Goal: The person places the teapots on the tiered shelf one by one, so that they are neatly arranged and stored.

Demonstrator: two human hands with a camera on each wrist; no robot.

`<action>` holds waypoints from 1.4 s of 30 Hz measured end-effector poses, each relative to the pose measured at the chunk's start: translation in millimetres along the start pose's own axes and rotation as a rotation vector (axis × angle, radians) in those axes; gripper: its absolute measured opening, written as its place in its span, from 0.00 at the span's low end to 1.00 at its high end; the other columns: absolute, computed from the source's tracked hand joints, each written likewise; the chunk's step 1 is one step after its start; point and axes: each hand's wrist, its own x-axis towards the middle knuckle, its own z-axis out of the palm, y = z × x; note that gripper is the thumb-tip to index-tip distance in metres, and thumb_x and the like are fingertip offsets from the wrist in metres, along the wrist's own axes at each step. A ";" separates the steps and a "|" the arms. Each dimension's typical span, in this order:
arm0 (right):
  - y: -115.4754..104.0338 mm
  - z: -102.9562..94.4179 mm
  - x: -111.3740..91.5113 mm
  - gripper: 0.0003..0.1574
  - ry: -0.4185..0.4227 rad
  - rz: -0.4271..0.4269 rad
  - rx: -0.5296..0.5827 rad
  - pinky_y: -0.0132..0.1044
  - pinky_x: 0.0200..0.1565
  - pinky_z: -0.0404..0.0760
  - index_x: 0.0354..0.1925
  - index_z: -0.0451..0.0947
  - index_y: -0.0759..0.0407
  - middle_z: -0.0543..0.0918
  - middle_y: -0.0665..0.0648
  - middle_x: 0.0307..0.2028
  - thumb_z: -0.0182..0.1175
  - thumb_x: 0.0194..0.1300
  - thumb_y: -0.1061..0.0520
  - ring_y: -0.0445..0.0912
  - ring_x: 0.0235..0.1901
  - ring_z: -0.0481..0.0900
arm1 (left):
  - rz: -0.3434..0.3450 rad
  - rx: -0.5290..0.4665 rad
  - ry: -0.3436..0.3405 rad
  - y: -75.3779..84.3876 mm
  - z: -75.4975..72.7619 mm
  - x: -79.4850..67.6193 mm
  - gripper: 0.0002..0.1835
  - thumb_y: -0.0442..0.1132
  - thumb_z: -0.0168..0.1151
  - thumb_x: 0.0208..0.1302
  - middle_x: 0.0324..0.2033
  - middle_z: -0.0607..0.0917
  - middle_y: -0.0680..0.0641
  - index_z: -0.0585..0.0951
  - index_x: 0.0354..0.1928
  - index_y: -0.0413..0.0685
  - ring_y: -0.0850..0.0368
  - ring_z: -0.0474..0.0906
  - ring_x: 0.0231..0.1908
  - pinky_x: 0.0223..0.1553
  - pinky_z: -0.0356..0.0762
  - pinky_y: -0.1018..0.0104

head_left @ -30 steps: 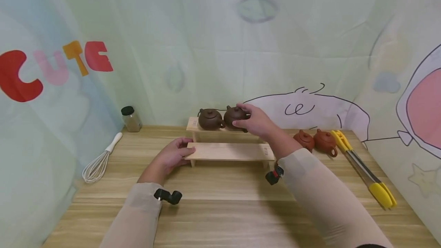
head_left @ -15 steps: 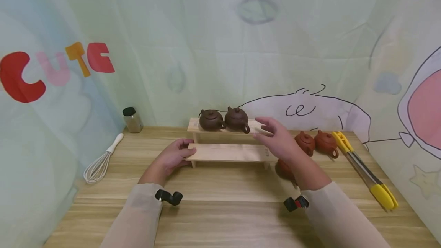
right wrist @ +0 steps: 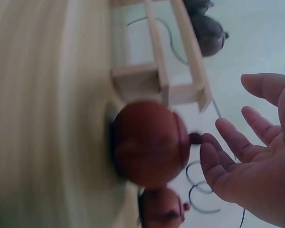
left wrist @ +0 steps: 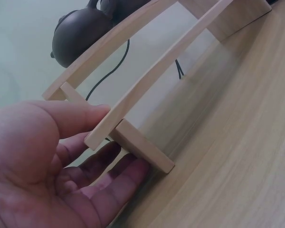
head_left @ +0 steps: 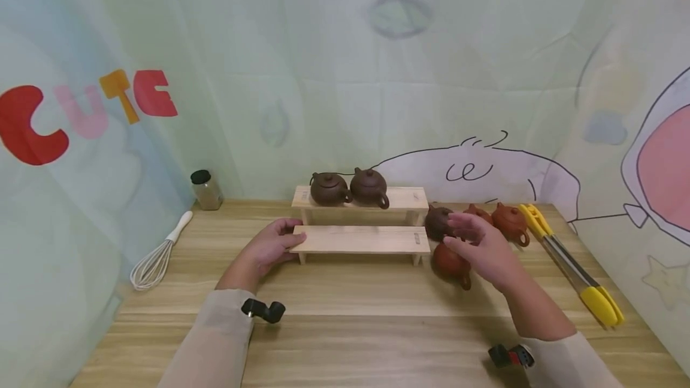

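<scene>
A person's hands work at two plank shelves, their long axes running left to right. The left hand [head_left: 272, 243] grips the left end of the low shelf [head_left: 356, 239], thumb on top, fingers below. The right hand [head_left: 481, 250] is free, fingers spread and loosely bent, beside two pots off the shelves' right end: a dark pot [head_left: 436, 223] to its left and farther back, and a red pot [head_left: 450, 260] to its left and nearer the person, handle pointing toward the person and slightly right. Contact with either is unclear. The right hand is much the nearer to both. Two more dark pots [head_left: 369, 187] stand on the high shelf [head_left: 404, 197], toward its left.
</scene>
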 end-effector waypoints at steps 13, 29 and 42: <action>29.6 -6.4 4.7 0.48 -0.136 0.145 -0.059 0.56 0.63 0.84 0.76 0.68 0.60 0.75 0.69 0.72 0.74 0.68 0.42 0.65 0.68 0.76 | 0.006 0.004 -0.014 4.8 -3.3 -3.0 0.34 0.38 0.61 0.79 0.81 0.61 0.33 0.61 0.80 0.38 0.39 0.73 0.71 0.72 0.76 0.39; 40.6 -2.5 4.6 0.53 -0.185 0.191 -0.132 0.50 0.57 0.84 0.77 0.67 0.55 0.76 0.71 0.69 0.79 0.62 0.41 0.62 0.63 0.78 | 0.009 -0.001 -0.013 -0.6 -3.8 -0.7 0.33 0.37 0.61 0.80 0.80 0.62 0.34 0.62 0.79 0.38 0.40 0.73 0.70 0.72 0.76 0.39; 26.2 -7.8 0.7 0.51 -0.108 0.137 -0.124 0.47 0.54 0.84 0.76 0.70 0.54 0.78 0.70 0.69 0.79 0.62 0.41 0.62 0.63 0.79 | 0.008 0.008 -0.016 0.3 -0.9 0.0 0.33 0.38 0.61 0.79 0.80 0.63 0.34 0.63 0.79 0.38 0.40 0.74 0.70 0.71 0.77 0.39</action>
